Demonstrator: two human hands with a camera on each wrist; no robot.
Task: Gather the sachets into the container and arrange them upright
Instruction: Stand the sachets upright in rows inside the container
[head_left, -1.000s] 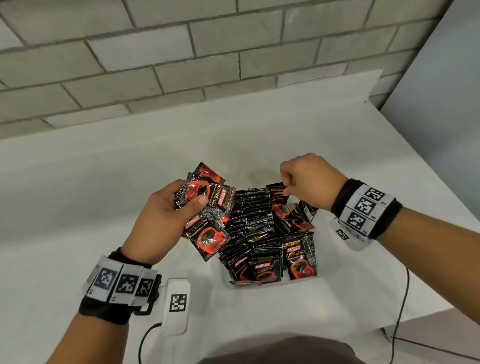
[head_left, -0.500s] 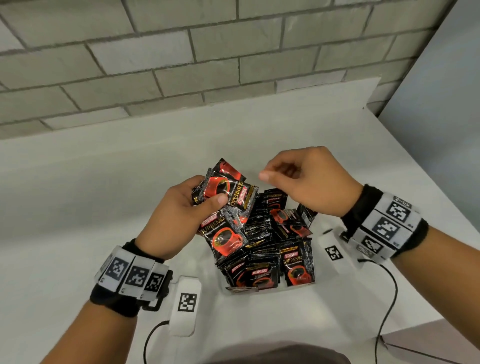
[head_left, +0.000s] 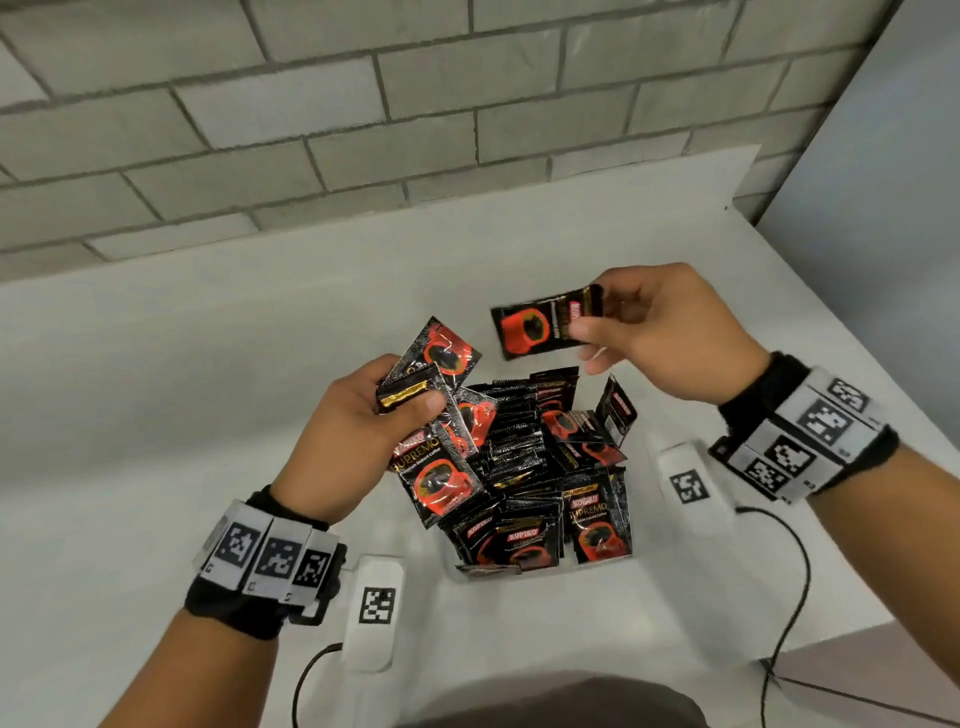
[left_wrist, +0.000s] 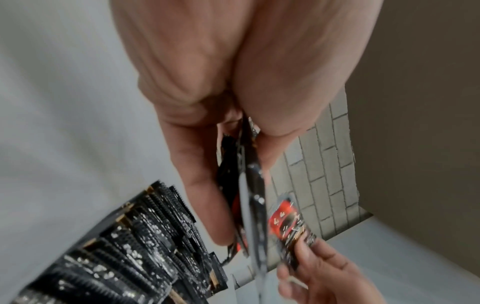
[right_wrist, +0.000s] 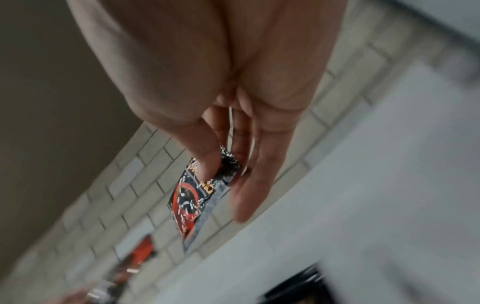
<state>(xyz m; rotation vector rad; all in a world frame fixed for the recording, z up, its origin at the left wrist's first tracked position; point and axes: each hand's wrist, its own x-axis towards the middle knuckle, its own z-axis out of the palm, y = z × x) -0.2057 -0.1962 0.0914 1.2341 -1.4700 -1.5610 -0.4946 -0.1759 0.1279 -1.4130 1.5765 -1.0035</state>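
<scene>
A clear container (head_left: 545, 567) on the white table holds several black-and-red coffee sachets (head_left: 524, 452), most standing on edge in rows, a few leaning at the front and right. My left hand (head_left: 400, 410) grips a fanned bunch of sachets (head_left: 441, 457) just left of the container, thumb on top. My right hand (head_left: 587, 325) pinches a single sachet (head_left: 540, 327) by its end, held sideways in the air above the container's far side. The left wrist view shows the bunch of sachets (left_wrist: 249, 195) edge-on and the packed rows (left_wrist: 124, 246). The right wrist view shows the pinched sachet (right_wrist: 192, 201).
Two white tagged sensor blocks lie on the table, one (head_left: 374, 608) at the front left, one (head_left: 685, 483) right of the container, each with a black cable. A grey brick wall (head_left: 363, 130) backs the table. The table's right edge (head_left: 831, 322) is close.
My right hand has come over to the bunch in my left hand and pulled one sachet out, then lifted it up and to the right. The left hand kept its grip.
</scene>
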